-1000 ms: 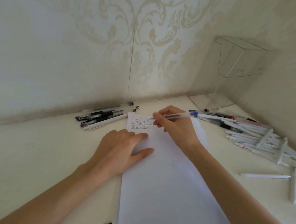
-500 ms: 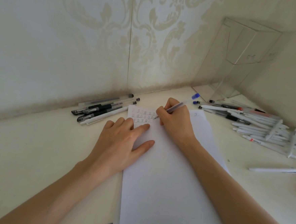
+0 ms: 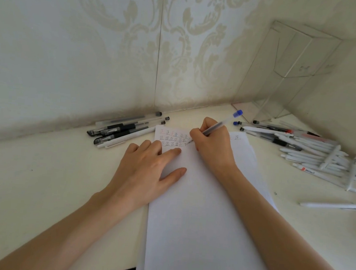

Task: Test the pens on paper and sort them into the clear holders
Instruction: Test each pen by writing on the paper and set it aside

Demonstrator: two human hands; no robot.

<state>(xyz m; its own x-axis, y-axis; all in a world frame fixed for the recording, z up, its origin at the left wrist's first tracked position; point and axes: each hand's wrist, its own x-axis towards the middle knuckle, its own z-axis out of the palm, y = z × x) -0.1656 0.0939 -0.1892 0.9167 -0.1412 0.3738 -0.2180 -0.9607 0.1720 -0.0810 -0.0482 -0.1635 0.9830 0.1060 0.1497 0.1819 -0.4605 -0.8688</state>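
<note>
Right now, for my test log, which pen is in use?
The clear pen with the blue end cap, gripped by the right hand; all others lie on the cream desk.

Two bare forearms come in from the lower corners of the frame and converge toward its middle. The left hand (image 3: 147, 170) lies palm down with its fingers straight and slightly spread and its thumb out to the right, resting flat on the left edge of the paper (image 3: 198, 220). Just up and right of it, the right hand (image 3: 213, 146) is curled in a writing grip, pinching a pen (image 3: 220, 125) that slants toward the upper right.
</note>
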